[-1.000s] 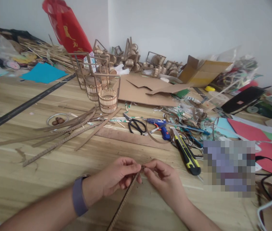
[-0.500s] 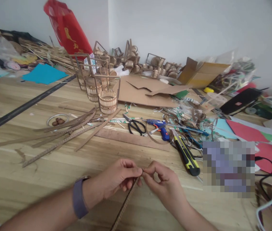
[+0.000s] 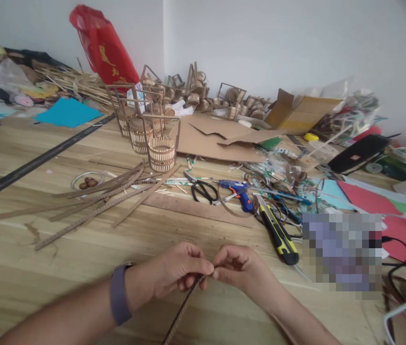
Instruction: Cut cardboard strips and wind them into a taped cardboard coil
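Note:
A narrow ridged strip of brown corrugated cardboard slants from the bottom edge up to my fingers. My left hand, with a purple band at the wrist, is closed and pinches the strip near its upper end. Thumb and forefinger of my right hand are pressed together at that same end, touching the left thumb tip. The very tip of the strip is hidden between the fingers. On the table beyond lie more ridged cardboard strips and a flat brown cardboard piece.
Slatted miniature buckets with tall handles stand at the back left. Scissors, a blue glue gun and a yellow-black utility knife lie ahead. A small ring holds brown balls. Cardboard sheets lie behind.
Both hands have come down slightly and closer together. My right fingertips now press against the left thumb, and the strip hangs a little more to the left.

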{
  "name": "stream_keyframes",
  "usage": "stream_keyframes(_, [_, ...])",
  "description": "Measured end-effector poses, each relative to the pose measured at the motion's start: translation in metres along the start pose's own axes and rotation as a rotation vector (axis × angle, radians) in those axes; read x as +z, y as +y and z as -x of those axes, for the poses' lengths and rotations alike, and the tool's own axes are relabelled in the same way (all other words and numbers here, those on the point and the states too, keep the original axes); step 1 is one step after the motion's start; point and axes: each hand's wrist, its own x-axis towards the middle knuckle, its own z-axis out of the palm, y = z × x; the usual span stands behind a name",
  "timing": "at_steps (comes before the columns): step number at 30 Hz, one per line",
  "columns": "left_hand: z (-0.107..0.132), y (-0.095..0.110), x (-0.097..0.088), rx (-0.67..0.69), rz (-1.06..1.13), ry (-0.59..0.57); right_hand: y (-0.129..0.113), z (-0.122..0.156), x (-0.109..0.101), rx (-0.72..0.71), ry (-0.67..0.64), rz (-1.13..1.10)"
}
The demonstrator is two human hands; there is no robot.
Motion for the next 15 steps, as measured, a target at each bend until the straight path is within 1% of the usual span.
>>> stream_keyframes(2, [-0.0003,0.0006,-0.0003,-0.003,-0.001,-0.001,-0.0012,0.0000,0.0008,-0.047,-0.010,-0.010])
stream_keyframes(3, [-0.0007,0.0007,-0.0005,-0.004,-0.002,0.000,-0.0017,-0.0001,0.0010,-0.086,-0.006,0.019])
stream_keyframes(7, [-0.0021,-0.0007,-0.0019,-0.005,-0.008,0.016,-0.0013,-0.0006,0.0007,-0.259,0.100,0.290])
stream_keyframes(11, [-0.0024,-0.0019,-0.0018,0.002,-0.013,0.029,0.0009,0.0000,0.0027,-0.298,0.173,0.420])
stream_keyframes(15, [-0.0015,-0.0011,0.0002,0.023,-0.021,0.035,0.0014,0.0012,0.0067,-0.344,0.242,0.466])
